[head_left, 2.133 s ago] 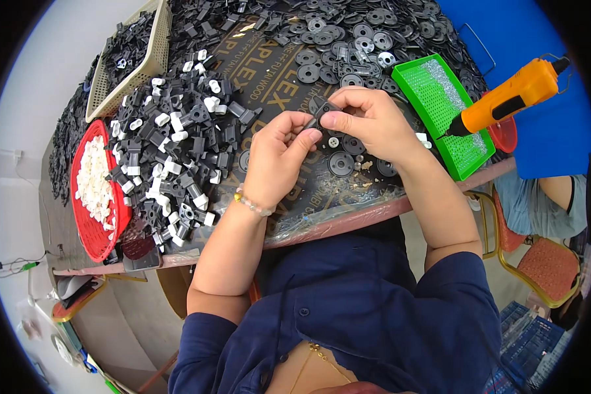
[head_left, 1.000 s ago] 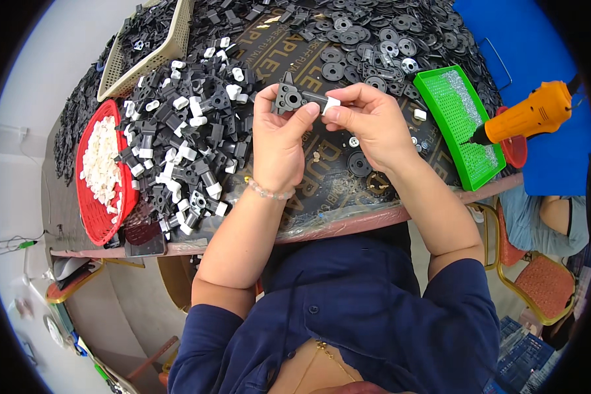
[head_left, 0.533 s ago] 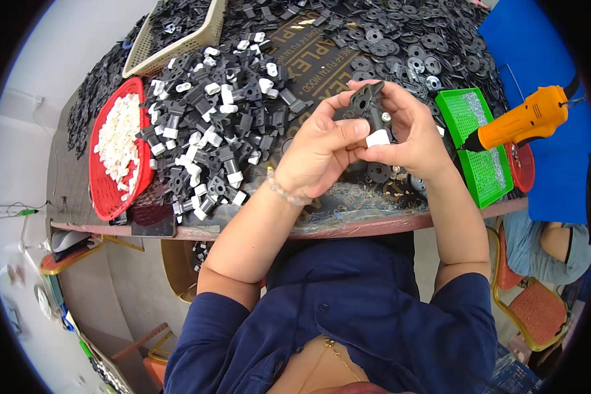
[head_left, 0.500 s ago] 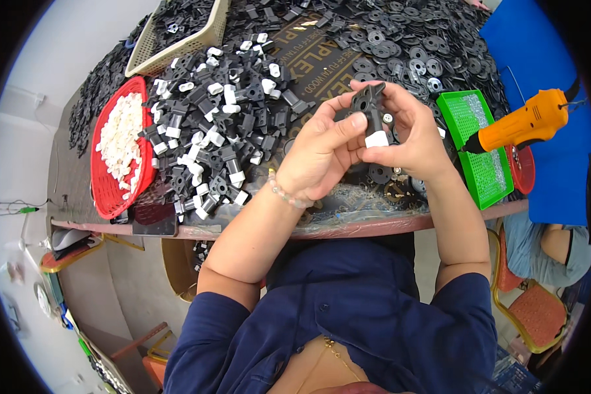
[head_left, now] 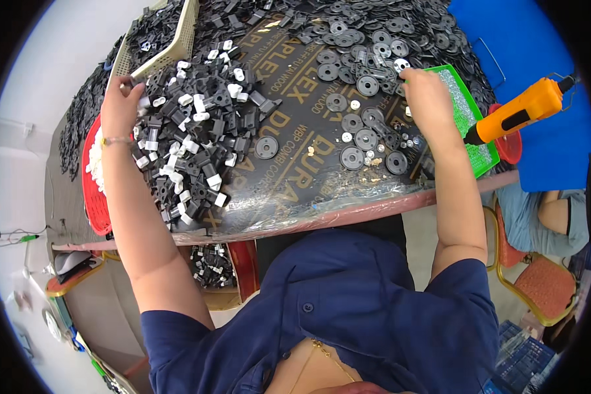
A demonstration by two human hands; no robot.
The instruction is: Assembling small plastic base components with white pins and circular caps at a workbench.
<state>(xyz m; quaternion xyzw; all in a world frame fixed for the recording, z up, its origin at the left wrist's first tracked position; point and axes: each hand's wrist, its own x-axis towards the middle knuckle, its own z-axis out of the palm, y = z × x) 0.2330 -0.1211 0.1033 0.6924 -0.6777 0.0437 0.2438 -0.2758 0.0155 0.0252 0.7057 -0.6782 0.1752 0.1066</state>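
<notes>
At the left edge of the heap of black plastic parts with white caps [head_left: 199,103], my left hand [head_left: 119,108] has its thumb and fingers closed around a dark plastic part [head_left: 136,82], mostly hidden. My right hand [head_left: 428,97] reaches to the front of the heap of black discs [head_left: 368,85]. Its fingertips pinch the edge of a pale-centred disc [head_left: 402,65], beside a green basket [head_left: 453,73] of small metallic pieces. Several loose discs and small round metal pieces [head_left: 370,154] lie nearer me on the table.
A red basket [head_left: 95,210] of white caps stands under my left forearm. Behind it is a beige basket [head_left: 185,39] with black parts. An orange power screwdriver [head_left: 522,111] points at the green basket, with a red bowl [head_left: 509,150] beside it. A box [head_left: 211,268] of parts sits below the table edge.
My hands have moved apart, the left to the part heap's far left, the right forward to the discs. The black part with a white cap is no longer between them.
</notes>
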